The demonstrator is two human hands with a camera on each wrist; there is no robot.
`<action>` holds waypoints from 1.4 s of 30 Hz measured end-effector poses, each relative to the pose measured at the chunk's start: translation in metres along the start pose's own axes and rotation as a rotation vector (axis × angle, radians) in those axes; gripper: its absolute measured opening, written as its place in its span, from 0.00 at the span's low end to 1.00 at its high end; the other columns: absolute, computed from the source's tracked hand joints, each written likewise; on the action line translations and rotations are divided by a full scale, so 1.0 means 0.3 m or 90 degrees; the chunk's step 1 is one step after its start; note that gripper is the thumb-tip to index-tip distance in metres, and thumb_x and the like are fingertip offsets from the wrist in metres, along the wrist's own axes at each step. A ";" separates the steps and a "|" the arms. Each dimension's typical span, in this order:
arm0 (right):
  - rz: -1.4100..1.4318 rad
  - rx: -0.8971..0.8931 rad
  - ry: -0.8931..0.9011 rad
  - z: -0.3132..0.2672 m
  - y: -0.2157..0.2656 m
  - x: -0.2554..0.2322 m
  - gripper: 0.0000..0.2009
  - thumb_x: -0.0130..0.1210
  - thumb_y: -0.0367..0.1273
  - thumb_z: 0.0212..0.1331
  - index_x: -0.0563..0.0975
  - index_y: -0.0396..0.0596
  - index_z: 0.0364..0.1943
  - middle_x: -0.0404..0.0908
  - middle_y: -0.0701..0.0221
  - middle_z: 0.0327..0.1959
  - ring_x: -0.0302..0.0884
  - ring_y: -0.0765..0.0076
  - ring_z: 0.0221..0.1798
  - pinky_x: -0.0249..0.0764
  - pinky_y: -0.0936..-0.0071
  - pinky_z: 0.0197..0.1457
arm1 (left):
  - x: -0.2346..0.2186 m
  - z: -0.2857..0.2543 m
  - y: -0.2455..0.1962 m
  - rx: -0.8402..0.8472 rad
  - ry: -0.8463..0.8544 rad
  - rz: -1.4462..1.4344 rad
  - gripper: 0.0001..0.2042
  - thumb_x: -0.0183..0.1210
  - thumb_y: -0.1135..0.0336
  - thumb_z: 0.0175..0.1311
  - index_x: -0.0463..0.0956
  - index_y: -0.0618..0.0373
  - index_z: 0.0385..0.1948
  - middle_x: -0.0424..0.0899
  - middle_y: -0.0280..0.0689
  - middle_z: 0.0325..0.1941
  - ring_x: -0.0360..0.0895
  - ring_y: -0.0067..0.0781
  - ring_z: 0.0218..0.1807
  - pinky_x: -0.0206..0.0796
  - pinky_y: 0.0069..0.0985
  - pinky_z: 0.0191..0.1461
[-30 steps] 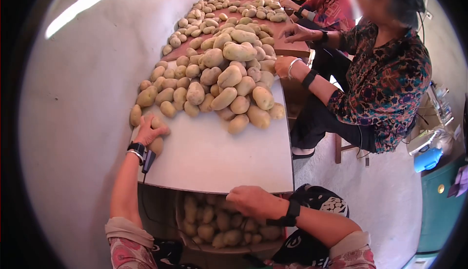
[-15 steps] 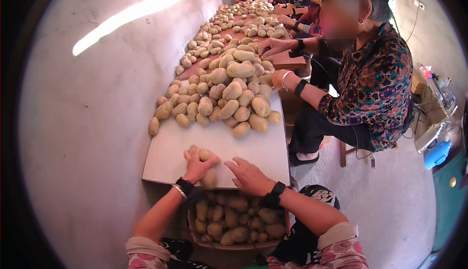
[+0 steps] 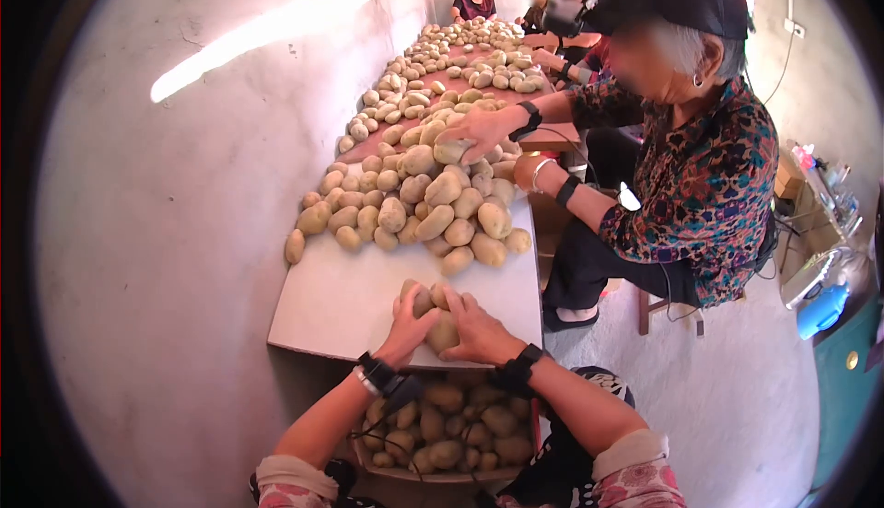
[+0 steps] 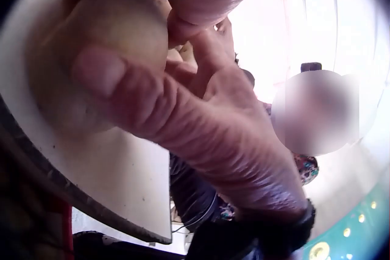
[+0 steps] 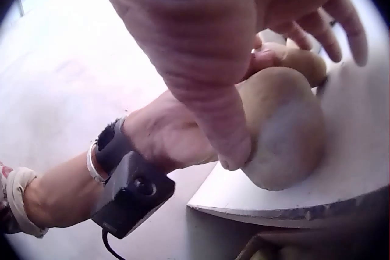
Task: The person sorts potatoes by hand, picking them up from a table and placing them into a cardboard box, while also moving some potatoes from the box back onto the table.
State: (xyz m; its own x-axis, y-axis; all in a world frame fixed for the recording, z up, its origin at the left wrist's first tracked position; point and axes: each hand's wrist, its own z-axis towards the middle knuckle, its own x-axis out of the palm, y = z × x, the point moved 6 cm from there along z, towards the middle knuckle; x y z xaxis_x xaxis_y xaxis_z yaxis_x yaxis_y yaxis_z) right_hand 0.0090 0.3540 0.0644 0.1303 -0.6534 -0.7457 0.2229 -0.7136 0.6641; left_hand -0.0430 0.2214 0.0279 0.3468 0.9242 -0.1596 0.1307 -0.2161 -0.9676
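Observation:
Near the front edge of the white tabletop [image 3: 322, 305], both hands cup a small cluster of potatoes. My left hand [image 3: 405, 328] grips from the left, its thumb lying across the large near potato [image 4: 122, 22] in the left wrist view. My right hand [image 3: 483, 331] holds from the right. In the right wrist view its thumb presses the side of the large potato [image 5: 286, 129], while its other fingers reach beyond it. Another potato [image 5: 304, 64] lies behind the large one. Left fingers are partly hidden by the potatoes.
A heap of potatoes [image 3: 442, 190] covers the table's middle, against the wall side. Below the front edge sits a box of potatoes [image 3: 447, 453]. A seated person [image 3: 691, 158] on the right reaches into the heap; others sit further back.
My left hand has come from the table's left side to the front middle, bringing potatoes along. My right hand has risen from the front edge to meet them. The neighbour's hand has moved onto the heap.

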 end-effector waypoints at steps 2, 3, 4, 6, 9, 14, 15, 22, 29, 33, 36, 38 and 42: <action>-0.013 0.011 0.011 0.000 -0.008 -0.011 0.52 0.68 0.41 0.34 0.47 0.41 0.64 0.61 0.50 0.53 0.66 0.42 0.54 0.69 0.58 0.54 | 0.004 -0.091 -0.048 -0.052 0.059 -0.156 0.29 0.59 0.63 0.56 0.58 0.48 0.60 0.47 0.44 0.64 0.59 0.46 0.62 0.62 0.36 0.60; -0.019 0.008 0.012 0.003 -0.005 -0.013 0.52 0.68 0.41 0.34 0.47 0.41 0.64 0.61 0.50 0.53 0.66 0.42 0.54 0.69 0.58 0.54 | -0.018 -0.161 -0.093 -0.083 0.031 -0.149 0.28 0.56 0.66 0.58 0.57 0.51 0.61 0.49 0.44 0.66 0.62 0.44 0.60 0.64 0.37 0.58; -0.022 0.004 0.013 0.008 0.001 -0.011 0.53 0.67 0.42 0.34 0.46 0.41 0.65 0.61 0.50 0.53 0.66 0.42 0.54 0.68 0.59 0.54 | -0.047 -0.207 -0.108 -0.115 0.002 -0.140 0.27 0.53 0.69 0.60 0.55 0.53 0.62 0.50 0.44 0.67 0.65 0.41 0.58 0.66 0.37 0.56; -0.033 0.010 0.014 0.014 0.001 -0.012 0.53 0.67 0.43 0.35 0.45 0.41 0.65 0.62 0.50 0.52 0.65 0.43 0.54 0.68 0.59 0.55 | -0.124 -0.244 -0.061 -0.134 0.058 -0.155 0.25 0.52 0.70 0.61 0.57 0.55 0.61 0.57 0.43 0.64 0.68 0.39 0.55 0.67 0.34 0.55; -0.053 0.011 0.035 0.031 0.007 0.007 0.53 0.66 0.45 0.36 0.46 0.40 0.65 0.61 0.49 0.54 0.64 0.43 0.56 0.66 0.60 0.58 | -0.225 -0.288 0.007 -0.171 0.107 -0.187 0.20 0.51 0.69 0.62 0.62 0.59 0.56 0.67 0.40 0.56 0.72 0.33 0.50 0.68 0.29 0.51; -0.022 -0.053 -0.097 0.101 -0.029 0.035 0.42 0.57 0.47 0.50 0.51 0.41 0.64 0.66 0.48 0.51 0.65 0.43 0.56 0.65 0.59 0.56 | -0.311 -0.232 0.127 -0.144 -0.041 -0.232 0.13 0.54 0.69 0.60 0.70 0.60 0.46 0.76 0.35 0.46 0.74 0.23 0.42 0.69 0.23 0.44; -0.018 -0.053 -0.088 0.106 -0.029 0.061 0.42 0.57 0.47 0.50 0.51 0.41 0.64 0.66 0.48 0.51 0.65 0.43 0.56 0.65 0.59 0.56 | -0.287 -0.218 0.088 -0.057 -0.049 -0.137 0.11 0.54 0.70 0.59 0.72 0.60 0.43 0.77 0.34 0.42 0.73 0.21 0.38 0.69 0.21 0.40; -0.048 0.099 -0.110 0.185 -0.016 0.033 0.35 0.51 0.46 0.55 0.54 0.40 0.62 0.70 0.47 0.49 0.69 0.42 0.52 0.67 0.57 0.54 | -0.249 -0.166 0.086 0.045 0.017 -0.050 0.08 0.56 0.72 0.56 0.76 0.59 0.37 0.79 0.32 0.31 0.73 0.17 0.30 0.66 0.16 0.32; -0.083 0.123 -0.109 0.183 -0.062 0.007 0.27 0.48 0.46 0.56 0.62 0.42 0.55 0.75 0.51 0.42 0.73 0.43 0.45 0.69 0.54 0.48 | -0.389 -0.188 0.101 -0.084 -0.090 -0.313 0.04 0.54 0.71 0.60 0.73 0.56 0.34 0.78 0.32 0.35 0.74 0.20 0.37 0.67 0.18 0.38; -0.082 0.115 -0.110 0.172 -0.075 0.022 0.25 0.48 0.46 0.56 0.65 0.43 0.52 0.76 0.53 0.41 0.73 0.44 0.45 0.69 0.54 0.47 | -0.389 -0.205 0.117 -0.081 -0.103 -0.335 0.03 0.54 0.71 0.59 0.72 0.55 0.34 0.78 0.31 0.33 0.74 0.20 0.36 0.67 0.18 0.38; -0.085 0.085 -0.147 0.160 -0.053 0.018 0.27 0.49 0.47 0.56 0.64 0.42 0.54 0.76 0.51 0.39 0.73 0.44 0.45 0.69 0.54 0.48 | -0.355 -0.207 0.141 -0.087 -0.080 -0.319 0.03 0.55 0.70 0.59 0.72 0.55 0.33 0.76 0.30 0.29 0.74 0.18 0.31 0.68 0.17 0.35; -0.069 0.109 -0.142 0.152 -0.044 0.020 0.28 0.49 0.46 0.56 0.63 0.42 0.55 0.76 0.50 0.40 0.73 0.43 0.45 0.69 0.54 0.48 | -0.325 -0.215 0.139 -0.079 -0.052 -0.330 0.03 0.55 0.70 0.59 0.72 0.56 0.32 0.74 0.28 0.24 0.73 0.17 0.26 0.67 0.15 0.31; -0.062 0.113 -0.139 0.119 -0.036 0.025 0.28 0.49 0.45 0.56 0.62 0.41 0.55 0.76 0.49 0.41 0.72 0.42 0.45 0.68 0.53 0.48 | -0.274 -0.238 0.148 -0.078 -0.055 -0.319 0.03 0.55 0.70 0.60 0.72 0.56 0.32 0.73 0.27 0.23 0.71 0.16 0.23 0.67 0.15 0.29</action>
State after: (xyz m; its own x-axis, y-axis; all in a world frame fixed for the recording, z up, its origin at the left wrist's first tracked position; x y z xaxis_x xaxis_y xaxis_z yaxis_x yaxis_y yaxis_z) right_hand -0.0269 0.3478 0.0533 -0.0980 -0.6052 -0.7900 0.0500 -0.7959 0.6034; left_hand 0.0006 0.1135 0.0118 0.1372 0.9452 0.2962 0.3706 0.2283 -0.9003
